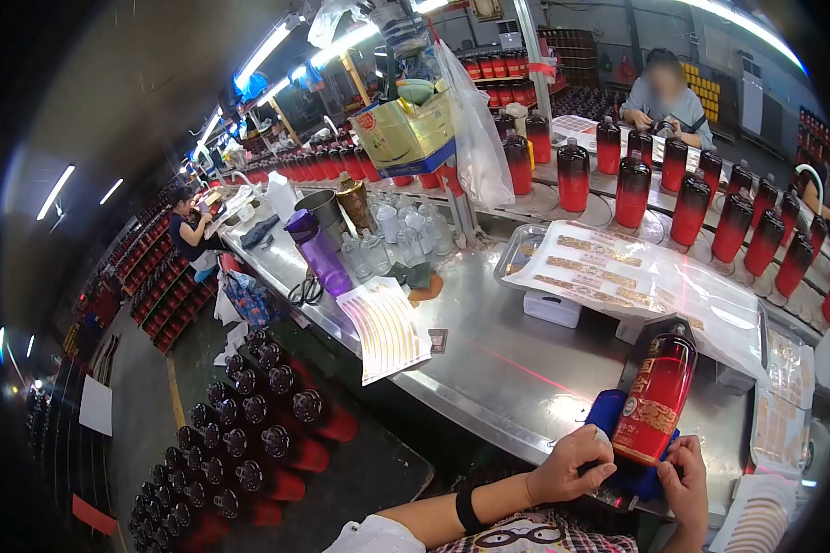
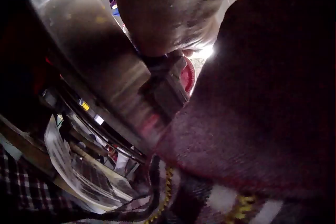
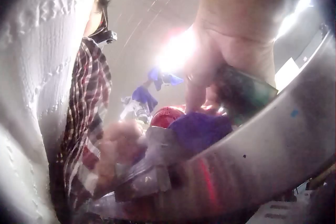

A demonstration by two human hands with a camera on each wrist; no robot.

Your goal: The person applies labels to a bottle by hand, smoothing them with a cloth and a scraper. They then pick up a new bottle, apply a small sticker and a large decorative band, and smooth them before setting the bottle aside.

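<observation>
A red bottle with a black top and gold lettering (image 1: 655, 405) lies tilted on a blue cloth (image 1: 605, 410) at the bench's near edge, its base toward the person. The left hand (image 1: 572, 464) is at the left of the base, fingers bent and thumb pointing across. At the base's right side is the right hand (image 1: 682, 484), thumb and fingers loosely bent. The right wrist view shows right-hand fingers (image 3: 197, 95) reaching down to the red base (image 3: 167, 116) above the blue cloth (image 3: 202, 129). Whether either hand grips the bottle, I cannot tell.
A tray with gold label sheets (image 1: 609, 267) stands behind the bottle. Further left are a label sheet (image 1: 385, 327), a purple flask (image 1: 318, 253) and clear glass bottles. Finished-looking red bottles (image 1: 633, 189) line the back; many more stand on the floor at left. Another person (image 1: 669, 101) works opposite.
</observation>
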